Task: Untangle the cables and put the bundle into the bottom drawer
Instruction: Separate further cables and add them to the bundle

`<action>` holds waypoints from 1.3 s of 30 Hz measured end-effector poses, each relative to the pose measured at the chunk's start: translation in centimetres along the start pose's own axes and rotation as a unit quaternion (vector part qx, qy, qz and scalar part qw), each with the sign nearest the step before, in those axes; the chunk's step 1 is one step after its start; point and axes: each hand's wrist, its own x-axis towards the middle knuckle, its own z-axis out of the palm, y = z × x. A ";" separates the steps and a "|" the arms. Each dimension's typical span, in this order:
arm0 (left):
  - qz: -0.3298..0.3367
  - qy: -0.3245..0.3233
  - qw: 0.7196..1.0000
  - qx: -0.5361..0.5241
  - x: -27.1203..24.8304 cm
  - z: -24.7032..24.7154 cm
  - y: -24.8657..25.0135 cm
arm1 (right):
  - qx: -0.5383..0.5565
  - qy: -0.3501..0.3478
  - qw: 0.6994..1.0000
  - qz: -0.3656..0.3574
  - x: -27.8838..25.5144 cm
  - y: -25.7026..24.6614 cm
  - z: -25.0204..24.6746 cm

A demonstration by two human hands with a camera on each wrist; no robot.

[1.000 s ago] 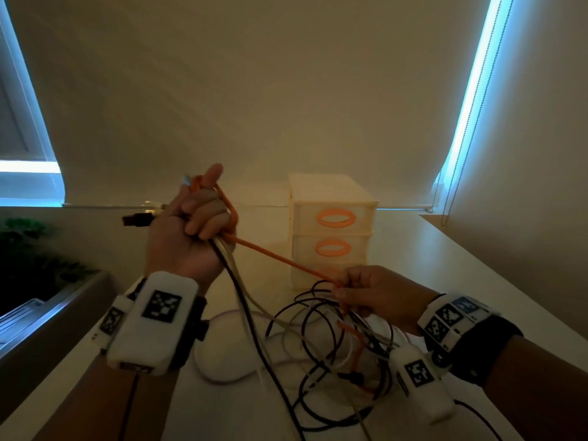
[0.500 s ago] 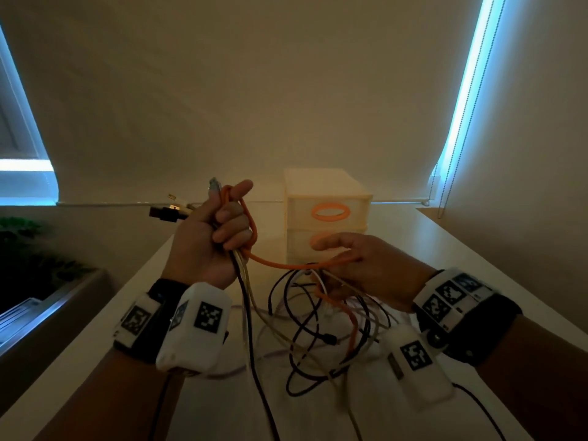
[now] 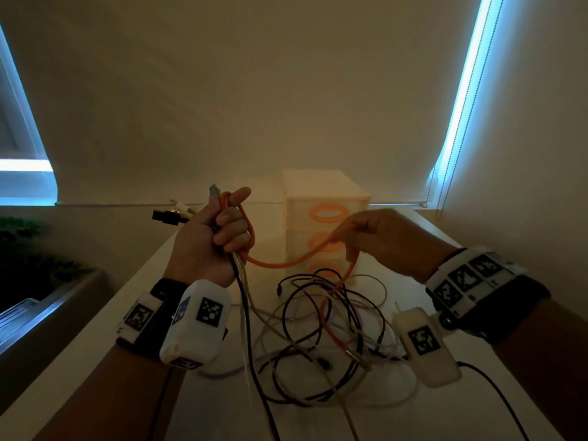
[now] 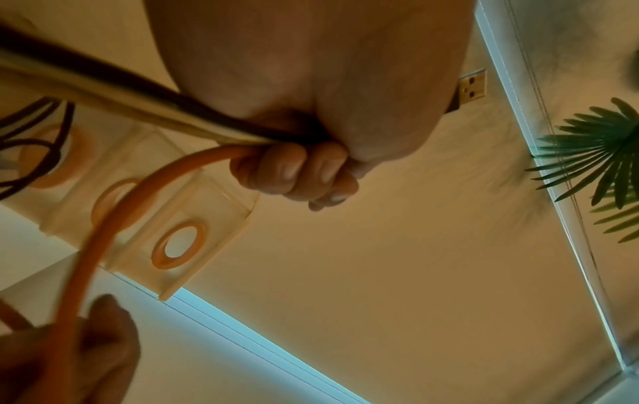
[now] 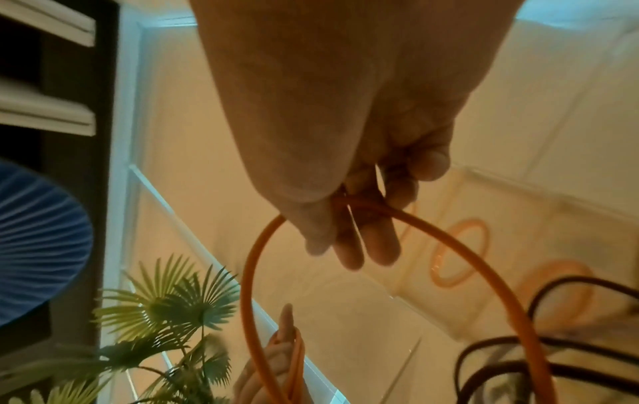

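Untangling's barely halfway: your left hand [image 3: 208, 237] clenches several cable ends while right hand [image 3: 386, 240] pinches the orange cable [image 3: 280, 264] mid-frame, tangle [image 3: 324, 329] lying on the table [image 3: 95, 361], drawers [image 3: 327, 198] unopened.

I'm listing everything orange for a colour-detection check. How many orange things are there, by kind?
Orange cable: 1
Orange ring handles on the drawer unit: 3
Total: 4
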 end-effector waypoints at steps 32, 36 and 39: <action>-0.165 -0.101 0.964 0.182 -2.5 3.0 -3.5 | 0.185 -0.101 0.955 0.208 3.0 -1.3 1.4; -0.226 -0.099 0.945 0.213 -2.3 2.9 -3.8 | 0.239 -0.093 0.944 0.208 3.6 -3.3 0.4; -0.201 -0.037 0.958 0.203 -1.9 3.0 -4.1 | 0.193 -0.049 0.970 0.139 2.5 -5.4 1.9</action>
